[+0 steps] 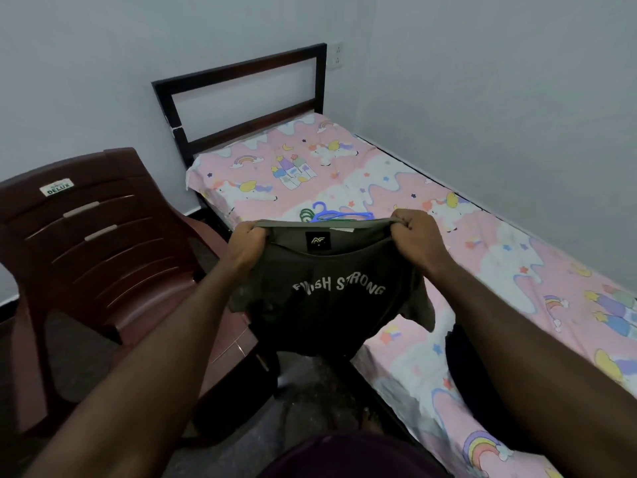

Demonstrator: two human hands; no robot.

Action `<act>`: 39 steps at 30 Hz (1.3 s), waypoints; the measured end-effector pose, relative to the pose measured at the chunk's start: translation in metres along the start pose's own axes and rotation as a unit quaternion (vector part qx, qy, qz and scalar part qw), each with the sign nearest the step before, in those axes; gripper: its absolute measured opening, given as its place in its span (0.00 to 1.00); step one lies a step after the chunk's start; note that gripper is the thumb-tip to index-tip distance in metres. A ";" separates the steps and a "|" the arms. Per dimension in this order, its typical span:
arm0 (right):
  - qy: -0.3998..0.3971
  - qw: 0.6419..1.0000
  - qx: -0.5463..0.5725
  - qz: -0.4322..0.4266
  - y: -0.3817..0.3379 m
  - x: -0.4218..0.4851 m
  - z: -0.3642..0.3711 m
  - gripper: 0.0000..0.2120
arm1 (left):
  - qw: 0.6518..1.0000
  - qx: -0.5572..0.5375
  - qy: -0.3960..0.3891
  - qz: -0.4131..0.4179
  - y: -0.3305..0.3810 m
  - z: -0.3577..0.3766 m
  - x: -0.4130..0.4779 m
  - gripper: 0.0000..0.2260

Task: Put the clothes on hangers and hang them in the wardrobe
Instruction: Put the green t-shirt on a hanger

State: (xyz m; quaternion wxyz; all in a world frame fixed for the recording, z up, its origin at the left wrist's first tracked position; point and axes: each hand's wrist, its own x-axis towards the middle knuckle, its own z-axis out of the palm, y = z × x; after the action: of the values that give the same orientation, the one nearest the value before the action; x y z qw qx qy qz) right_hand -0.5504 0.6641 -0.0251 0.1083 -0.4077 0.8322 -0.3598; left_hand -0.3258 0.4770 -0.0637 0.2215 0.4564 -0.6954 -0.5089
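Beside the bed [517, 263], the left hand [246, 248] and right hand [415, 236] each pinched the shirt [327, 305] at its collar, stretching it open, so fetching a hanger [331, 215] seemed next.

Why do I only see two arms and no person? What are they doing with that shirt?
The camera sits on the person's head and looks down, so you see only their arms. The left hand and right hand each grip the neck of a dark t-shirt and hold it up. Behind it, on the bed with the pink unicorn sheet, lie plastic hangers, blue and green. A brown plastic chair stands to the left. The shirt is not yet on a hanger.
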 end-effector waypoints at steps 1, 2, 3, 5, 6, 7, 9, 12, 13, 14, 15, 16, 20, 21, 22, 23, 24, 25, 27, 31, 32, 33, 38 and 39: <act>-0.018 0.997 0.074 0.024 -0.001 0.003 0.000 0.08 | 1.000 0.021 -0.012 0.011 0.002 -0.006 0.001 0.11; -0.038 0.989 0.134 0.051 0.001 0.007 0.001 0.08 | 0.998 0.049 -0.024 0.027 0.004 -0.013 0.001 0.12; -0.058 0.982 0.167 0.071 0.005 0.009 0.001 0.10 | 0.995 0.078 -0.037 0.046 0.007 -0.021 0.001 0.14; -0.099 0.983 0.144 0.061 0.015 0.011 -0.003 0.17 | 0.988 0.122 -0.066 0.073 0.012 -0.035 0.000 0.19; -0.123 0.984 0.120 0.045 0.018 0.011 -0.007 0.19 | 0.982 0.144 -0.080 0.092 0.013 -0.042 -0.002 0.21; -0.149 0.983 0.099 0.029 0.020 0.011 -0.010 0.19 | 0.975 0.167 -0.089 0.120 0.013 -0.048 -0.004 0.21; -0.183 0.981 0.069 -0.003 0.022 0.011 -0.019 0.18 | 0.950 0.223 -0.100 0.194 0.011 -0.055 -0.010 0.21; -0.201 0.978 0.055 -0.023 0.023 0.016 -0.032 0.11 | 0.918 0.255 -0.133 0.271 0.002 -0.059 -0.020 0.22; -0.209 0.976 0.063 -0.021 0.026 0.018 -0.036 0.09 | 0.926 0.223 -0.150 0.266 -0.001 -0.059 -0.024 0.18; -0.218 0.973 0.075 -0.017 0.031 0.020 -0.038 0.06 | 0.939 0.179 -0.168 0.240 -0.003 -0.059 -0.026 0.16; -0.223 0.970 0.091 -0.013 0.035 0.021 -0.040 0.03 | 0.952 0.130 -0.184 0.206 -0.004 -0.058 -0.029 0.13; -0.222 0.969 0.107 -0.010 0.038 0.020 -0.040 0.02 | 0.962 0.086 -0.186 0.180 -0.007 -0.056 -0.032 0.10; -0.143 0.981 0.126 -0.012 0.036 0.013 -0.034 0.06 | 0.979 0.040 -0.061 0.189 -0.018 -0.045 -0.039 0.09; -0.121 0.984 0.127 -0.019 0.032 0.012 -0.033 0.07 | 0.981 0.030 -0.033 0.189 -0.019 -0.042 -0.039 0.07; -0.101 0.986 0.126 -0.028 0.028 0.011 -0.033 0.07 | 0.983 0.020 -0.011 0.184 -0.019 -0.039 -0.040 0.06; -0.081 0.989 0.120 -0.039 0.025 0.011 -0.033 0.08 | 0.983 0.013 0.006 0.181 -0.019 -0.035 -0.041 0.07; -0.064 0.991 0.107 -0.053 0.022 0.012 -0.034 0.08 | 0.984 0.006 0.020 0.179 -0.019 -0.033 -0.042 0.08; -0.050 0.992 0.092 -0.065 0.019 0.012 -0.035 0.08 | 0.983 -0.001 0.031 0.181 -0.018 -0.030 -0.043 0.09; -0.028 0.993 0.086 -0.079 0.015 0.012 -0.037 0.07 | 0.981 -0.023 0.050 0.188 -0.015 -0.025 -0.047 0.10; -0.006 0.982 0.155 -0.103 0.009 0.009 -0.041 0.07 | 0.975 -0.063 0.063 0.203 -0.007 -0.017 -0.054 0.09; 0.001 0.979 0.175 -0.100 0.007 0.008 -0.042 0.08 | 0.974 -0.080 0.064 0.203 -0.004 -0.016 -0.055 0.09; 0.008 0.976 0.195 -0.092 0.005 0.008 -0.043 0.08 | 0.972 -0.101 0.068 0.201 -0.001 -0.014 -0.056 0.09; 0.035 0.984 0.160 -0.075 -0.003 0.005 -0.043 0.10 | 0.956 -0.191 0.112 0.191 0.021 -0.007 -0.060 0.09; 0.036 0.988 0.125 -0.085 -0.004 0.005 -0.043 0.09 | 0.953 -0.193 0.124 0.199 0.025 -0.007 -0.061 0.09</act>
State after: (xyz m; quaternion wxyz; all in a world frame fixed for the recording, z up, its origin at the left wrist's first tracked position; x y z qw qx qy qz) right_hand -0.5712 0.6808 0.0088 0.0975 -0.4466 0.7465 -0.4835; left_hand -0.3012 0.5275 -0.0288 0.4866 0.3174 -0.6278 -0.5180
